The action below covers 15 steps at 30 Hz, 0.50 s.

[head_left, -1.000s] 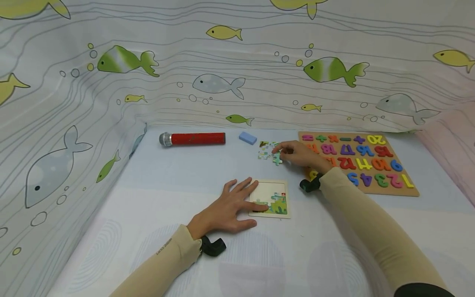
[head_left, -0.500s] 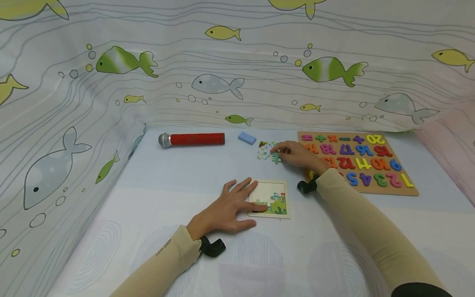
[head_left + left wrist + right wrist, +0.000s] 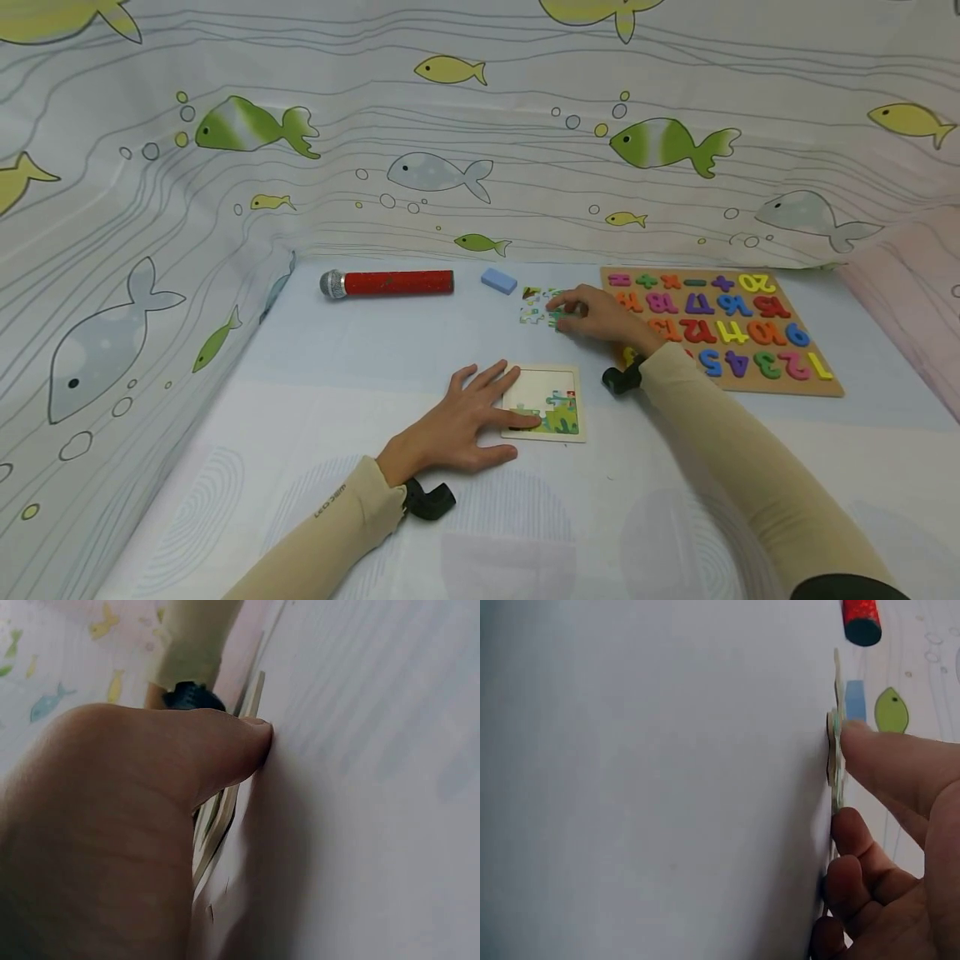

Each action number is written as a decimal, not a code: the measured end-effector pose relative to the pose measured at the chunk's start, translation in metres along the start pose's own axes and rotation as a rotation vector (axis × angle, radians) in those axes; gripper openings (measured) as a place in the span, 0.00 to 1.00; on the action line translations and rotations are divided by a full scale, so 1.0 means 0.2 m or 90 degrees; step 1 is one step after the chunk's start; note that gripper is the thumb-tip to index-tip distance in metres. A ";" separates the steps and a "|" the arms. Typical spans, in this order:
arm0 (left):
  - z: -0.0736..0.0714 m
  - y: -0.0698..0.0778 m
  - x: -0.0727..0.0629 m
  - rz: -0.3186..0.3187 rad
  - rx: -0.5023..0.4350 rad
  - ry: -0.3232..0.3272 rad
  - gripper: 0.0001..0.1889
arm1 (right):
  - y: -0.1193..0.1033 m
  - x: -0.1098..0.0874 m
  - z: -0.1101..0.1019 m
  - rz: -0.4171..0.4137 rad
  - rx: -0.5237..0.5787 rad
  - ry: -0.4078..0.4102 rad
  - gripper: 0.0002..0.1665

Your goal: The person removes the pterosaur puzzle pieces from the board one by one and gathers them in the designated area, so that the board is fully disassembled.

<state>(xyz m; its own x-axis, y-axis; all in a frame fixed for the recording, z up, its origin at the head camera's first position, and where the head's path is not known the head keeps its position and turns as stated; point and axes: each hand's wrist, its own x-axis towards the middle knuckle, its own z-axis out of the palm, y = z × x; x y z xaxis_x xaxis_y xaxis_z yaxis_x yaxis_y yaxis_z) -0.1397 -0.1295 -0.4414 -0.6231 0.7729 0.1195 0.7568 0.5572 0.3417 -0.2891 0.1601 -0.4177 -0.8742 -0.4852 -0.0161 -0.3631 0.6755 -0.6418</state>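
In the head view my left hand [image 3: 457, 417] lies with fingers spread over a square wooden puzzle tray [image 3: 582, 400] on the table. The tray holds several fitted green pieces [image 3: 562, 414] along its lower part; one finger rests on them. The left wrist view shows the thumb [image 3: 225, 746] touching the table by the tray's edge. Farther back, my right hand [image 3: 600, 317] has its fingertips at loose jigsaw pieces [image 3: 531, 307] and partly covers them. In the right wrist view its curled fingers and thumb hold a thin jigsaw piece [image 3: 832, 754] low at the table surface.
A number board [image 3: 750, 332] with coloured digits and signs lies beneath and beyond the right wrist. A blue block [image 3: 498, 280] and a red toy microphone [image 3: 397, 282] lie toward the back. A fish-printed cloth [image 3: 540, 200] rises behind the table.
The right hand has shifted slightly left and its thumb has come farther over the jigsaw pieces, hiding more of the lower one. The left hand stays on the tray.
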 end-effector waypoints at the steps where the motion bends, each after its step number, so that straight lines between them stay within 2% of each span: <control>1: 0.00 0.00 0.00 -0.002 0.000 -0.002 0.25 | 0.00 0.00 0.00 0.002 0.003 -0.003 0.21; 15: 0.00 0.01 0.00 -0.001 -0.002 0.003 0.25 | 0.02 0.00 0.00 0.011 -0.018 -0.010 0.22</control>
<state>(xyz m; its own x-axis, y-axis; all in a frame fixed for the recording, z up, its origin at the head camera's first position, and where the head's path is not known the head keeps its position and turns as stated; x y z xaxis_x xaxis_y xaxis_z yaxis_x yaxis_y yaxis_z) -0.1383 -0.1295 -0.4402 -0.6255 0.7705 0.1228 0.7549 0.5579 0.3447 -0.2904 0.1625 -0.4202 -0.8753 -0.4820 -0.0397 -0.3569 0.6993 -0.6194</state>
